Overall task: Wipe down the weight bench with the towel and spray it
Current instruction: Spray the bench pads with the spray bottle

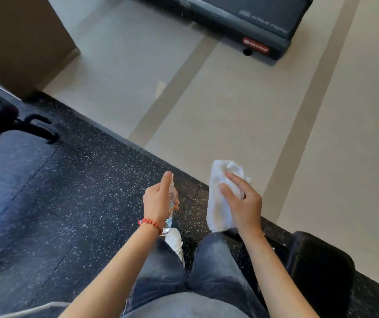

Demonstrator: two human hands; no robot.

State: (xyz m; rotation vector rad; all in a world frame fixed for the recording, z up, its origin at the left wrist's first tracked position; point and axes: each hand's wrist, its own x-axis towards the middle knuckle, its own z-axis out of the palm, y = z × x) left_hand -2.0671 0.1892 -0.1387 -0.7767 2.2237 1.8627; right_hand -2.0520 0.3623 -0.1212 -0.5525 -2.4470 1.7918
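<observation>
Lighting I logged: bright, even daylight on the pale floor (241, 106); a bluish sheen lay on the dark mat (46, 191) at left. Quality: overall soft; treadmill (252, 21) lettering blurred; wide-angle bending at edges.

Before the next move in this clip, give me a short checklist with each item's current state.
1. Spray bottle held in the left hand: ok.
2. White towel held in the right hand: ok.
3. Forefinger on top of the sprayer: ok.
4. Nozzle aimed at a bench pad: not ok, it points over the speckled rubber floor.
5. Black padded seat within reach at the right: ok.
6. Liquid left in the bottle: cannot tell.
</observation>
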